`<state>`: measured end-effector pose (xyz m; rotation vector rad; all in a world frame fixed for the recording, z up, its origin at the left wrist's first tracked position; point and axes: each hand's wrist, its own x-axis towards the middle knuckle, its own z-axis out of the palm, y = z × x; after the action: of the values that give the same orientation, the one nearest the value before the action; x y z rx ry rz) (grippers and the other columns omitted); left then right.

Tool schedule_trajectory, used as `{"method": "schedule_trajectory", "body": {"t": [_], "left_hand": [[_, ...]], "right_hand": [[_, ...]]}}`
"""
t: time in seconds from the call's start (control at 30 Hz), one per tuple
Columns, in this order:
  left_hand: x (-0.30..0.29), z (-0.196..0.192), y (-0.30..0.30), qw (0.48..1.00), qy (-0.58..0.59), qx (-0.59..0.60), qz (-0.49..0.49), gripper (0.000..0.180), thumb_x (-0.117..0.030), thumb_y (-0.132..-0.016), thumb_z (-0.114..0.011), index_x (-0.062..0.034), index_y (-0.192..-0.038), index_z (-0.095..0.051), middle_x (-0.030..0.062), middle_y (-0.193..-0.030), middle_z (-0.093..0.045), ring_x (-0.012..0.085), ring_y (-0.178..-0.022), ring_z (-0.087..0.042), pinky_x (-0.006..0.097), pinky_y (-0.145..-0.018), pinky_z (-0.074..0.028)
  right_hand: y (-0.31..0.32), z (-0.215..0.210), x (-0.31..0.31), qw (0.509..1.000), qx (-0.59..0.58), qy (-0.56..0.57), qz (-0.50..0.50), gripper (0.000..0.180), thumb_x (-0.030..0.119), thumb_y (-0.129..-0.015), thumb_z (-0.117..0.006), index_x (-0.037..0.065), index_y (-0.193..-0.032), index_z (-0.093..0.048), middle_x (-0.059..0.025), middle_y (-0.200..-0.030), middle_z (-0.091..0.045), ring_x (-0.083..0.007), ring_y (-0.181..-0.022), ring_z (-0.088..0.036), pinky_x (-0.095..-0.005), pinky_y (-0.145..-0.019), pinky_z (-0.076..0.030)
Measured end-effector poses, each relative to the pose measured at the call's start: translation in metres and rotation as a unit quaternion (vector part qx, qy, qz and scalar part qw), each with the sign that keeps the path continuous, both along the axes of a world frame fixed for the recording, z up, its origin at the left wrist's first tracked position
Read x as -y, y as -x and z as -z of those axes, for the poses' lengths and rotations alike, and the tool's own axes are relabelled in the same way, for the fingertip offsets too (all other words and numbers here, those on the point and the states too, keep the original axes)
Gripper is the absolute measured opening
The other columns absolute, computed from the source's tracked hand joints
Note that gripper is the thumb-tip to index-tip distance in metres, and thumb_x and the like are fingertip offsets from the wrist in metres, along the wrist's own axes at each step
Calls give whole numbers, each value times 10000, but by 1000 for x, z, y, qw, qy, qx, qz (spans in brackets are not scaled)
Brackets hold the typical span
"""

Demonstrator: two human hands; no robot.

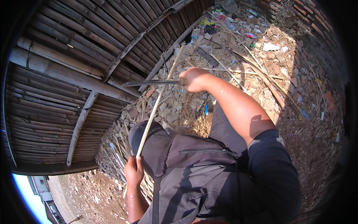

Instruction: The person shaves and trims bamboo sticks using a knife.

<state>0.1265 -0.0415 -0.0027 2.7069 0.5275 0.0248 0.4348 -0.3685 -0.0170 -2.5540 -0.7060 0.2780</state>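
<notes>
Over the left leg [158, 149], the pale strip [153, 112] is gripped low by the left hand [133, 172], the knife [149, 83] by the right hand [197, 79]. Probably light and springy, the strip is best held below the knife.

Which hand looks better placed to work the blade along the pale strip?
Probably the right hand: it grips the knife, whose blade crosses the pale strip in view. The left hand holds the strip lower down.
</notes>
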Motion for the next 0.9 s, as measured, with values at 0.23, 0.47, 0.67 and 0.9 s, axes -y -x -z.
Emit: {"method": "schedule_trajectory", "body": {"t": [0.23, 0.47, 0.67, 0.9], "left_hand": [[-3, 25, 18, 996, 49, 17, -76, 409, -368, -998, -593, 2, -826, -571, 110, -586, -536, 240, -528, -509, 394, -533, -401], [4, 13, 18, 993, 76, 17, -83, 340, -278, -1021, -581, 14, -850, -607, 55, -592, -520, 125, -544, -459, 333, -518, -375], [-9, 17, 11, 996, 31, -28, -80, 361, -288, -1035, -546, 15, -841, -573, 140, -636, -560, 260, -545, -518, 404, -547, -417], [-13, 32, 9, 986, -162, 24, 15, 335, -295, -1026, -516, -14, -844, -540, 244, -712, -596, 468, -666, -588, 547, -595, -446]], "right_hand": [[15, -8, -29, 981, -33, 52, -184, 275, 177, -772, -662, 123, -1034, -725, -166, -1020, -719, -373, -986, -680, -464, -832, -539], [-4, -9, 3, 997, -60, 50, -26, 402, 281, -801, -699, 93, -1155, -666, -193, -1096, -695, -365, -1075, -653, -456, -912, -521], [12, -5, -33, 988, -38, 45, -140, 350, 235, -785, -668, 115, -1114, -688, -193, -1047, -704, -390, -1032, -654, -481, -881, -523], [-30, 28, -15, 987, -156, -40, -28, 375, 294, -766, -752, 66, -1057, -693, -174, -1072, -705, -319, -1061, -664, -418, -913, -517]]}}
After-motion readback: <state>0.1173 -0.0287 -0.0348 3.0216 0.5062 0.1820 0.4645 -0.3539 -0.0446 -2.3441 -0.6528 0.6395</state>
